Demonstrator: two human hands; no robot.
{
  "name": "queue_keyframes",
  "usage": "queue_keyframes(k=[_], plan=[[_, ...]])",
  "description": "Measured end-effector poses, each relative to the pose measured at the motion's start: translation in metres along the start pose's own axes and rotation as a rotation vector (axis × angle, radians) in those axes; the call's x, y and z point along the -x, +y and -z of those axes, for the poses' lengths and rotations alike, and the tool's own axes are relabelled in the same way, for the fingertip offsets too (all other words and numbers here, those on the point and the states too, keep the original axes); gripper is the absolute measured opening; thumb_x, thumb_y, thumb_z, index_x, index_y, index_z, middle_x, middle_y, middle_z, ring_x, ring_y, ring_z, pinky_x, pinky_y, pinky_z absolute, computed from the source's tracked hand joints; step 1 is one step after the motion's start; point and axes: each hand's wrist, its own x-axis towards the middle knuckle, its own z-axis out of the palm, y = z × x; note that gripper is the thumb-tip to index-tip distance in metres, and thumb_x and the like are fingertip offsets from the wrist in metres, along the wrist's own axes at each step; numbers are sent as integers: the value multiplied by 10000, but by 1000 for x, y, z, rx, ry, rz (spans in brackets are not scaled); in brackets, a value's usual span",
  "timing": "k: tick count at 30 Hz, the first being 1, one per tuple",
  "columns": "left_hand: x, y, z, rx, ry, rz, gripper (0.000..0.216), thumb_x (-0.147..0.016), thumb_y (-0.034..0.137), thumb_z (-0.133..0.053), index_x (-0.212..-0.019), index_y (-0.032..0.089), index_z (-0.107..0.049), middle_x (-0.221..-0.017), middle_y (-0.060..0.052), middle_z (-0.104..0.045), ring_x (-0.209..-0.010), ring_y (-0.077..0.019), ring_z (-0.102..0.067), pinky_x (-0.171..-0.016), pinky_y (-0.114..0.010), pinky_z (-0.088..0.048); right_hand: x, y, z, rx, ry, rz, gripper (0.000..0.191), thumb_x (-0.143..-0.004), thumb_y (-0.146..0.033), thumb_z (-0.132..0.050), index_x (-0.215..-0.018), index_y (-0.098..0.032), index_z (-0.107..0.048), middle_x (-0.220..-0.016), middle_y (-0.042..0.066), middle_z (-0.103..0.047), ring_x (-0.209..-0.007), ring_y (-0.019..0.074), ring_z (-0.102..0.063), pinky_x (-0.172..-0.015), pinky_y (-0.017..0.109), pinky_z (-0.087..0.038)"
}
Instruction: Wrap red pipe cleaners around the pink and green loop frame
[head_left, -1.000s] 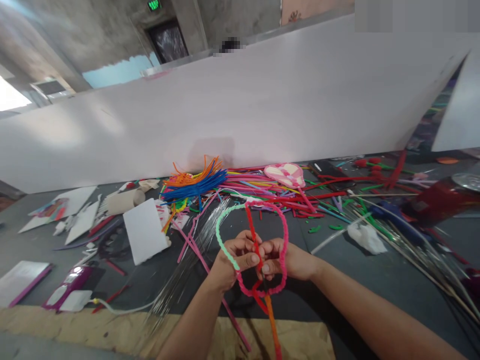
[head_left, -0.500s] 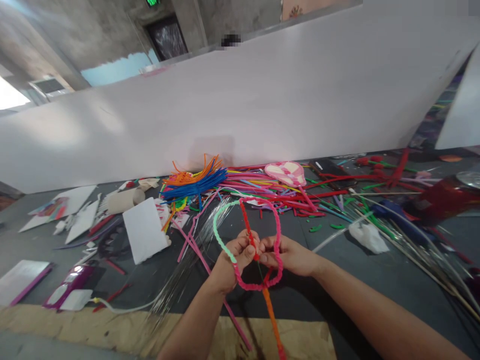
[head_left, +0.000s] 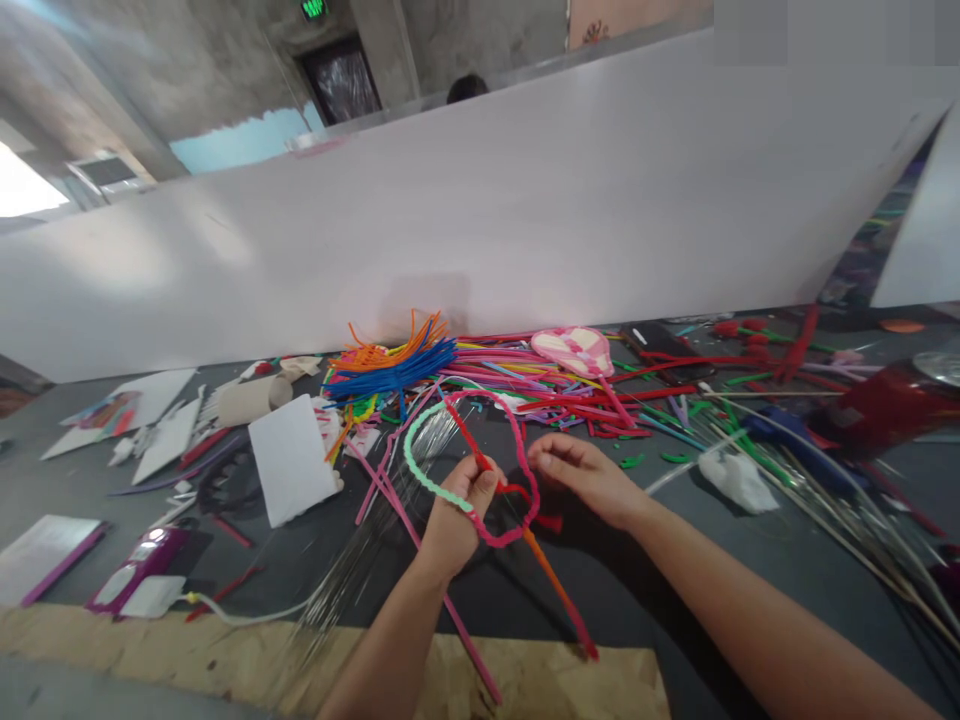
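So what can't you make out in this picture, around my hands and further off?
All in the head view:
- The gripped part of the red stem: covered by the left hand.
- Whether the right hand touches the pink-and-green loop: too small and blurred.
- The far side of the red can: cut off by the right edge.
- The person beyond the white board: mostly hidden by it.

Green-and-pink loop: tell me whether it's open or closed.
Closed, it appears: the green part meets the pink part at the top and beside the left hand.
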Motion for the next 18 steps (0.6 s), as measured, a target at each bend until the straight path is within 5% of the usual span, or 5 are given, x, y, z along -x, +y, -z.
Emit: queue_keyframes(k=[3,9,18], plan=[[-1,7,2,-150,80,-44,255,-848,405,-503,-740,179,-549,-695,-2,-535,-671,-150,-490,-656,-256,-391,0,-12,0,257,191,242,159,-820,-348,-592,-896,-209,-603,-861,26,-558,-789,152,-526,-695,273,-423],[1,10,0,-61,25,1,245,-841,399,-509,-747,175,-543,-653,13,-538,-601,-140,-524,-612,-257,-410,15,-30,-23,955,77,498,140,-786,-176,-586,-885,-212,-679,-1184,93,-506,-1130,263,-412,-951,427,-360],[1,9,0,145,-85,74,211,-784,368,-600,-788,159,-581,-677,1,-581,-647,-139,-536,-644,-252,-416,18,-29,-31,1043,112,478,128,-750,-132,-563,-734,-197,-672,-1264,79,-467,-1182,295,-338,-966,483,-356]])
